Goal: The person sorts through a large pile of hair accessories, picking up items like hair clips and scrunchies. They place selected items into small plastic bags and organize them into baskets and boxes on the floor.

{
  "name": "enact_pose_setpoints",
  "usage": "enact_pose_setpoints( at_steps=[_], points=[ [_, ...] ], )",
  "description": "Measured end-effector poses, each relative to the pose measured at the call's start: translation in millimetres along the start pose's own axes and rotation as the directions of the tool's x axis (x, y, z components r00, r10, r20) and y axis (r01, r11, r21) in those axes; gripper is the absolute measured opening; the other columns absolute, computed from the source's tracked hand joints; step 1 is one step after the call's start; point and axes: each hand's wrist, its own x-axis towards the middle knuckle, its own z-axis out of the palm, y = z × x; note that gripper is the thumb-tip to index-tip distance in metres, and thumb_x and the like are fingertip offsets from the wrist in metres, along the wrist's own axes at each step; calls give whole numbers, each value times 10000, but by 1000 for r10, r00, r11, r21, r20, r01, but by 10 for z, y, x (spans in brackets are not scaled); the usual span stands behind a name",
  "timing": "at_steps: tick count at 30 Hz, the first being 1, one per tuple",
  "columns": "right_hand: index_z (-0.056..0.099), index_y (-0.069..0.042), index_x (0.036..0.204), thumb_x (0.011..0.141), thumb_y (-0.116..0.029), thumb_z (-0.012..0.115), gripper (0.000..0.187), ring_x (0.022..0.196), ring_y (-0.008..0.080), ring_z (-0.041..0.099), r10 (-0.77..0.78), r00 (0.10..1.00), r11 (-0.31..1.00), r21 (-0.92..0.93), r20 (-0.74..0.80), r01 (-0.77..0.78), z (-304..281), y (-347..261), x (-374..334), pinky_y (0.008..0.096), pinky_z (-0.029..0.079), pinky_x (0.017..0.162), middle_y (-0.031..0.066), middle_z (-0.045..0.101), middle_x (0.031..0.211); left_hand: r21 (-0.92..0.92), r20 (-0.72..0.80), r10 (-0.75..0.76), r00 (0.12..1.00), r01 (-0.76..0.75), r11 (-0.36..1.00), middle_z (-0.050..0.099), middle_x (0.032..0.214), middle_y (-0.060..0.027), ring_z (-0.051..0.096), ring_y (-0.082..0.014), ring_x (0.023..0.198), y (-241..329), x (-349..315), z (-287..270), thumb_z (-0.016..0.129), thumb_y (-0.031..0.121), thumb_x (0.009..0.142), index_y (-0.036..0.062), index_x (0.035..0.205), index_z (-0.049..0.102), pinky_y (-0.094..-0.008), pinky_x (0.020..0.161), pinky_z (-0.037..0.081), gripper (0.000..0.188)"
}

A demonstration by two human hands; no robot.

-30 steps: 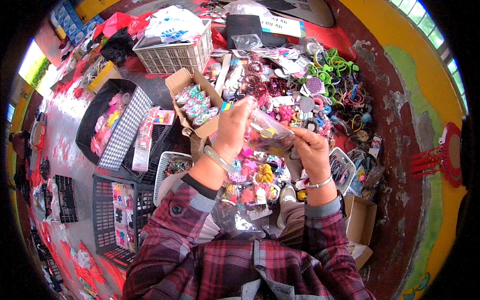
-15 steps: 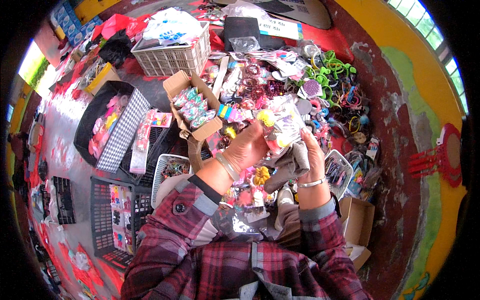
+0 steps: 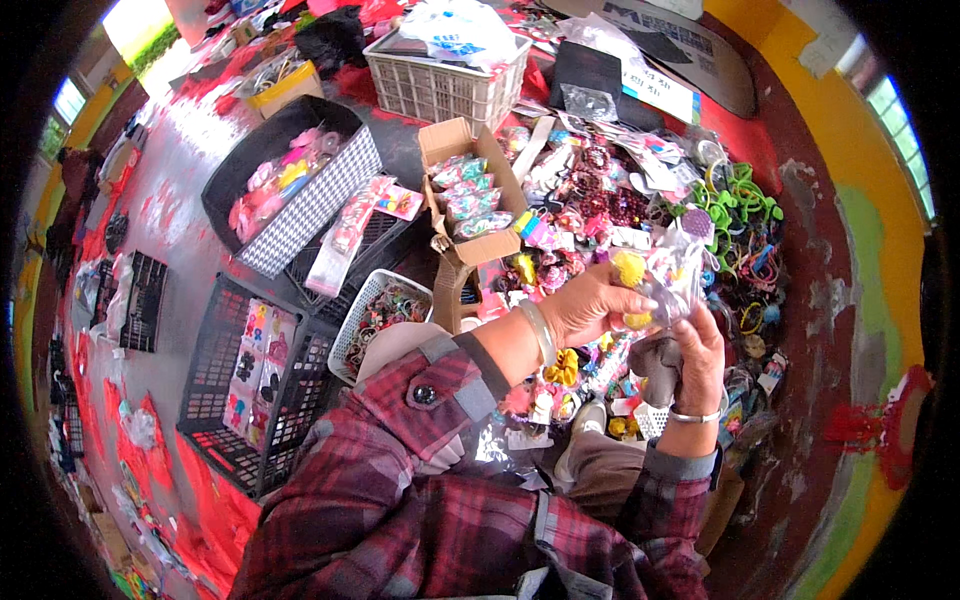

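Note:
Both hands hold a clear plastic bag (image 3: 682, 268) with yellow pieces in it, above a heap of small accessories. My left hand (image 3: 585, 308) is closed on its left side, thumb and fingers pinching near a yellow piece. Closed on the lower right edge is my right hand (image 3: 700, 360). A grey cloth-like item (image 3: 656, 368) lies against the right palm, below the bag; how it is held is hidden. Under the left wrist sits a yellow scrunchie (image 3: 563, 367) among the loose pieces.
An open cardboard box (image 3: 510, 185) of packaged items stands left of the heap. Nearby are a white basket (image 3: 350, 335), a black crate (image 3: 210, 375), a houndstooth bin (image 3: 320, 215) and a beige crate (image 3: 450, 90). Green headbands (image 3: 750, 205) lie at the right.
The view has swung left, so the surroundings sit farther right. Both hands still hold the bag, now farther right in the picture; the grey item stays by the right palm.

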Motion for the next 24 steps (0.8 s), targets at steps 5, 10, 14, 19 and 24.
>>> enact_pose_setpoints(
  at_steps=[5, 10, 14, 19, 24],
  points=[
    [572, 25, 1101, 798, -57, 585, 315, 855, 136, 578, 22, 999, 1000, 5, -37, -22, 130, -34, -103, 246, 439, 790, 48, 625, 973, 173, 93, 12, 996, -28, 984, 571, 1076, -45, 553, -144, 989, 83, -189, 118, 670, 6, 742, 59, 1256, 431, -284, 861, 456, 569],
    [557, 39, 1100, 797, -76, 598, 327, 873, 167, 599, -52, 999, 988, 148, 15, 49, 198, -223, -191, 287, 465, 801, 92, 624, 1012, 96, 208, -31, 978, 12, 995, 502, 1152, -107, 538, -188, 1005, 433, -389, 343, 755, 147, 701, 35, 1268, 299, -279, 675, 520, 736],
    [623, 27, 945, 733, -55, 676, 233, 782, 104, 576, 24, 993, 992, -126, 114, -9, 449, -490, -276, 239, 457, 706, 31, 637, 895, 159, 158, -27, 987, 2, 987, 514, 1113, -103, 525, -170, 1009, 693, -588, 328, 767, 163, 690, 24, 1258, 310, -291, 830, 459, 742],
    [622, 24, 875, 669, -12, 672, 215, 671, 73, 512, 65, 947, 762, -628, 315, 156, 675, -579, -186, 233, 420, 610, -3, 597, 733, 529, 134, 51, 990, -115, 841, 432, 739, 36, 439, -57, 720, 722, -917, 103, 724, 1, 690, 64, 1023, 436, -228, 639, 391, 444],
    [626, 24, 916, 671, -21, 662, 251, 698, 73, 518, 99, 941, 690, -703, 325, 170, 1121, -417, -34, 239, 428, 629, 12, 601, 758, 367, -107, 222, 969, -169, 915, 413, 749, 49, 451, -66, 751, 660, -1254, -161, 685, -59, 679, 75, 1020, 490, -218, 731, 411, 415]
  ],
)
